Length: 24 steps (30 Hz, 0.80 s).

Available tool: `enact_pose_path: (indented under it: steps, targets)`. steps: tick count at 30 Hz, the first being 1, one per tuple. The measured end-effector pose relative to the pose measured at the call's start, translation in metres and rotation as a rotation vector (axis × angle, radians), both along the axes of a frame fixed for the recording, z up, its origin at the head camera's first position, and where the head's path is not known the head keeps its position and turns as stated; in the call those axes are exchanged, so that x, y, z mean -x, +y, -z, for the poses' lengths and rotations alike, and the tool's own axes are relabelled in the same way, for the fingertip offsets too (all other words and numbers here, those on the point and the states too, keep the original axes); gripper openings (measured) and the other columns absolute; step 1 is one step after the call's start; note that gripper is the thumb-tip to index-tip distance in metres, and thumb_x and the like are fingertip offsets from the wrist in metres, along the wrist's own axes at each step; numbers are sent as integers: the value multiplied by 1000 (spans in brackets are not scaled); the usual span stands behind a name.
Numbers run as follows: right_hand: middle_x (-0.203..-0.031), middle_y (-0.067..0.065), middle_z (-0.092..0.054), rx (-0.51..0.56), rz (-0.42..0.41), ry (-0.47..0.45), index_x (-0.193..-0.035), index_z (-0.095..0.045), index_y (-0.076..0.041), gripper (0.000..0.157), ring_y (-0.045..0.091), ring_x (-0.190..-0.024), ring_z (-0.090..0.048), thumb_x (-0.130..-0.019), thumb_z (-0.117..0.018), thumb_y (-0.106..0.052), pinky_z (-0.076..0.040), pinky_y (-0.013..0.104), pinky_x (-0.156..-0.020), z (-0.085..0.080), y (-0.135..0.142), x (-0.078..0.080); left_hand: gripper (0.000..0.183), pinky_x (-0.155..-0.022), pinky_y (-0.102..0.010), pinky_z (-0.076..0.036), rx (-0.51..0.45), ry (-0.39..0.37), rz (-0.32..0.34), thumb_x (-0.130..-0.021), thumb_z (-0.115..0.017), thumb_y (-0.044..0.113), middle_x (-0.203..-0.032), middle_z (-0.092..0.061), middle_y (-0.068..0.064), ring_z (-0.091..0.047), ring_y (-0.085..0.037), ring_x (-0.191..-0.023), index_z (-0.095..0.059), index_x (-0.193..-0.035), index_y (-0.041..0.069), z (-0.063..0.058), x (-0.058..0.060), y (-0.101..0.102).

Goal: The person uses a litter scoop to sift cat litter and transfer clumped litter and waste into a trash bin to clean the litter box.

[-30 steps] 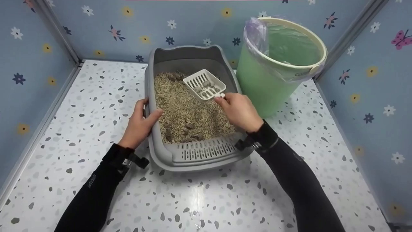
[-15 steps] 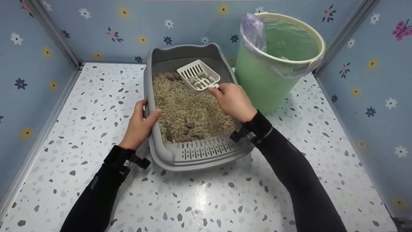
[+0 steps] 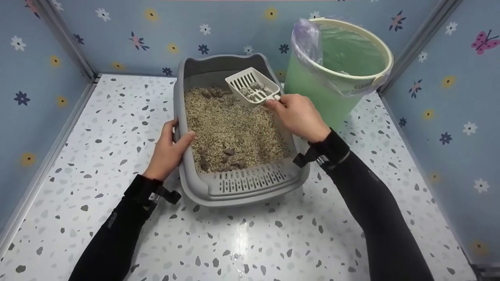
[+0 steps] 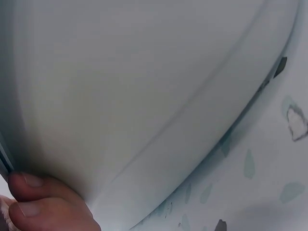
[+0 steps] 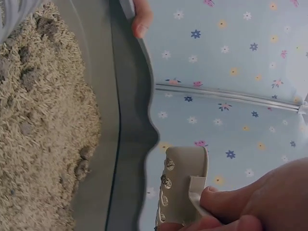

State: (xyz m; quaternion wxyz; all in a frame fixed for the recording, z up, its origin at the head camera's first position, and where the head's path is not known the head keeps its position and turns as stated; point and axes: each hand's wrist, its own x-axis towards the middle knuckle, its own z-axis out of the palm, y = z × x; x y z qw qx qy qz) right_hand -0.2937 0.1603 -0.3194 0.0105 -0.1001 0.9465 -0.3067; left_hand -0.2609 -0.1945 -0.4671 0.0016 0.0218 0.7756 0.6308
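My left hand [image 3: 166, 150] grips the left rim of a grey litter box [image 3: 203, 193], thumb over the edge and fingers outside. In the left wrist view two fingertips [image 4: 53, 207] lie against the box's pale outer wall [image 4: 125, 96]. Between thumb and fingers my right hand [image 3: 302, 117] holds the short handle of a cream litter scoop [image 3: 242, 76]. The slotted scoop is raised over the back right of the box and carries several grey clumps [image 3: 256, 88]. Below it, tan litter [image 3: 230, 125] fills the box, with darker clumps near the front and back.
Right behind the box stands a green bin [image 3: 312, 93] with a pale rim and a clear purplish liner [image 3: 308, 41]. Blue flowered wall panels [image 3: 230, 23] enclose the back and sides. The floor [image 3: 218, 249] is white with grey speckles.
My right hand has lifted the loaded scoop upward, then shifted it right toward the bin side. The left hand keeps its grip on the box rim.
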Motion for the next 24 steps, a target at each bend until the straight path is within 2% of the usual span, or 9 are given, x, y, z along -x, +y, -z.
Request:
enact_pose_path:
  steps: [2, 5, 10, 13, 15, 19, 24]
  targets:
    - [-68, -5, -42, -12, 3, 21, -75, -53, -19, 51, 12, -57, -39, -115, -61, -49, -36, 31, -52, -10, 5, -1, 87, -66, -35, -63, -3, -1, 4, -107, -70, 57, -118, -60, -19, -68, -28, -91, -30, -173, 16, 0, 0, 0]
    - [-67, -5, -43, -32, 7, 43, -77, -55, -17, 51, 11, -55, -39, -116, -60, -49, -35, 29, -49, -29, 14, -3, 86, -67, -35, -62, -6, -1, 7, -108, -70, 56, -119, -59, -20, -67, -30, -93, -30, -173, 17, 0, 0, 0]
    - [-71, -6, -46, -29, 58, 9, -94, -71, -12, 47, 9, -55, -37, -115, -58, -52, -35, 25, -45, -65, 35, -5, 84, -72, -34, -59, 35, 17, 18, -109, -66, 56, -120, -58, -19, -63, -29, -97, -28, -173, 16, 1, 0, -1]
    - [-72, -6, -50, -35, 111, 4, -101, -75, -10, 51, 9, -56, -40, -113, -59, -56, -36, 25, -46, -85, 53, -2, 84, -78, -35, -59, 47, 20, 23, -110, -64, 55, -123, -58, -20, -63, -30, -101, -27, -174, 15, 1, 0, -1]
    - [-71, -6, -52, -40, 137, 22, -99, -74, -8, 53, 9, -57, -43, -113, -59, -58, -37, 25, -46, -96, 67, 2, 85, -80, -36, -60, 43, 18, 21, -109, -65, 55, -124, -59, -20, -63, -30, -103, -27, -174, 14, 1, 0, -2]
    - [-64, -9, -47, -61, 191, 33, -84, -66, -8, 61, 9, -55, -41, -110, -61, -63, -36, 26, -47, -112, 94, 12, 87, -82, -36, -62, 52, 15, 11, -108, -67, 57, -124, -59, -20, -64, -30, -104, -28, -173, 14, 1, 1, -2]
    - [-61, -11, -40, -138, 267, 34, -78, -63, -12, 62, 11, -58, -38, -110, -60, -65, -35, 29, -49, -121, 123, 23, 85, -80, -38, -64, 45, 9, 8, -108, -68, 57, -121, -60, -20, -67, -31, -100, -30, -172, 15, 0, 1, -2]
